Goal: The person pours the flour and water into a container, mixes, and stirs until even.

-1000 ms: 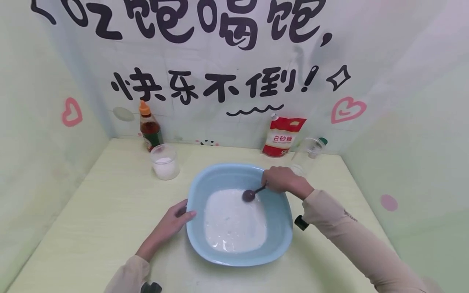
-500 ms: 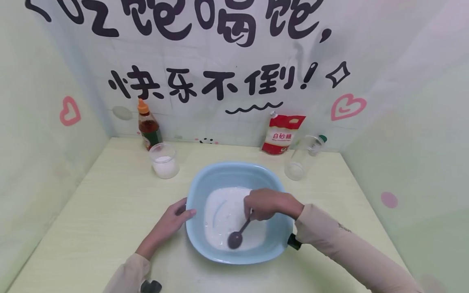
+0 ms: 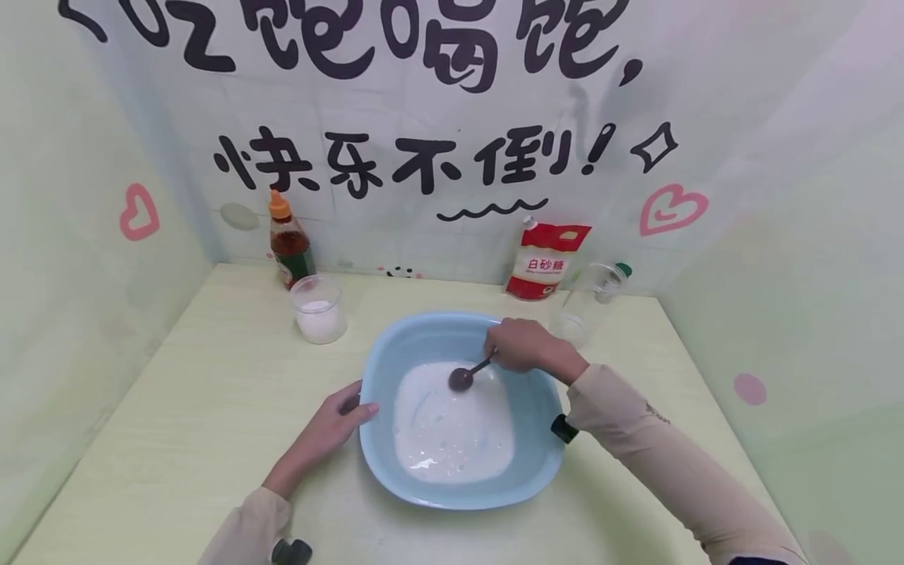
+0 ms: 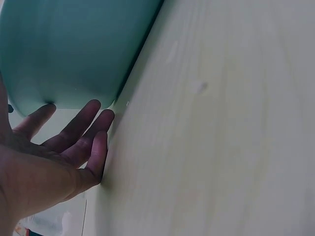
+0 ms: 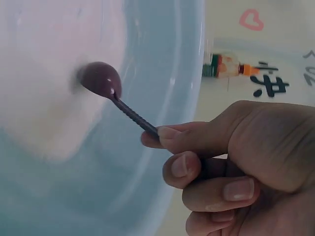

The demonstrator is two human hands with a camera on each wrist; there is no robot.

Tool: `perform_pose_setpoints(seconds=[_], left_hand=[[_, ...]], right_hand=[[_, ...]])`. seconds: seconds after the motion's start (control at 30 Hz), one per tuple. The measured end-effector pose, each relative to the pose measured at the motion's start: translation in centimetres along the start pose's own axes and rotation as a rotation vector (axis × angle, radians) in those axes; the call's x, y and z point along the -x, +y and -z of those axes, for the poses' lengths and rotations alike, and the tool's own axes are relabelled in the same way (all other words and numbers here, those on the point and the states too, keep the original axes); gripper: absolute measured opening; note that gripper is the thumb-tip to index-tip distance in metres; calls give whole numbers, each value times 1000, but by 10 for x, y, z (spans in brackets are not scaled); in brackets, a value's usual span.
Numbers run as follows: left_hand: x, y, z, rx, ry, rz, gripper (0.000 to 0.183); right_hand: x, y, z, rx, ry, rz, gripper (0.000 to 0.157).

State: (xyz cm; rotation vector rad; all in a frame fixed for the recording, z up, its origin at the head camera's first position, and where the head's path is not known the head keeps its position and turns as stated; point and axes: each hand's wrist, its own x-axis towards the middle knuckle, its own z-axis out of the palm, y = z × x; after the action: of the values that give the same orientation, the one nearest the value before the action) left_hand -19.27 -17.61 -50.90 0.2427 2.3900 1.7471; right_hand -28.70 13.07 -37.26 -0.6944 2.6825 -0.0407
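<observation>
A light blue basin [image 3: 452,337] stands on the table with a layer of white liquid [image 3: 452,439] across its bottom. At its left side my left hand [image 3: 329,426] holds it, thumb over the rim. In the left wrist view, the fingers [image 4: 76,130] lie spread, lightly bent, against the outer wall. My right hand [image 3: 526,345] reaches over the far right part of the basin and pinches the thin handle of a dark brown spoon [image 3: 461,380]. The spoon's rounded bowl [image 5: 101,79] is down at the white liquid, near the far side.
Behind the basin at left are a sauce bottle with an orange cap [image 3: 291,243] and a clear tub of white powder [image 3: 319,314]. At back right stand a red and white sugar pouch [image 3: 544,263] and a tilted-looking clear container [image 3: 582,302]. Walls enclose the table's back and sides.
The right hand swept the spoon toward the near side of the basin, then back to the far side. Faint streaks now show in the liquid. The left hand stayed in place.
</observation>
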Motion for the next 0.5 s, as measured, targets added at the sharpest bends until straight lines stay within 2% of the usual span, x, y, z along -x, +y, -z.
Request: perform_pose_setpoints(seconds=[0.13,0.23,0.37,0.5], left_hand=[[-1,1,-2,7,7,3,54],[-1,0,-3,1,11,5,53],[0,0,-4,-6,11,2,53],[2,1,-5,-12,30,12,52]], right_hand=[[-3,-22,-8,40,22,113,19],[5,-34,-16,41,-6,176,16],[21,-39,-22,11,-100,190,15],[37,-28,-20,30,-144,173,11]])
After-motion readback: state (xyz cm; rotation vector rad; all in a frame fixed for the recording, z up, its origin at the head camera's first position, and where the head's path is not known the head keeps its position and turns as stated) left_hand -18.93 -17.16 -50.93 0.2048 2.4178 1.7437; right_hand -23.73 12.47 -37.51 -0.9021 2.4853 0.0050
